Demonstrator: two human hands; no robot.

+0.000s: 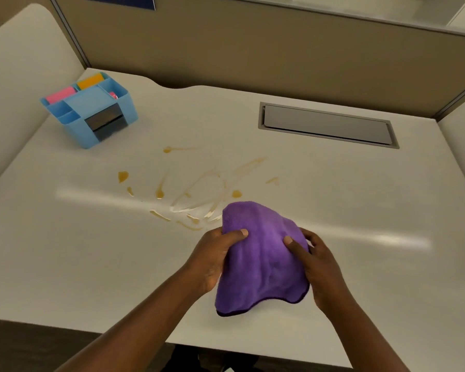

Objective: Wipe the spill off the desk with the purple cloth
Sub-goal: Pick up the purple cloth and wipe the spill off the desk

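Observation:
The purple cloth (pixel 262 259) hangs bunched between both hands just above the white desk (pixel 65 251), near its front edge. My left hand (pixel 215 255) grips the cloth's left side, thumb on top. My right hand (pixel 316 267) grips its right side, thumb pressed into the fabric. A brown spill (pixel 196 183) of smears and drops lies on the desk just beyond and to the left of the cloth. The cloth's far edge sits close to the nearest streaks.
A blue desk organiser (pixel 91 108) with pink and orange pads stands at the back left. A grey cable hatch (pixel 328 126) is set into the desk at the back right. Beige partition walls (pixel 253 55) close off the back and sides.

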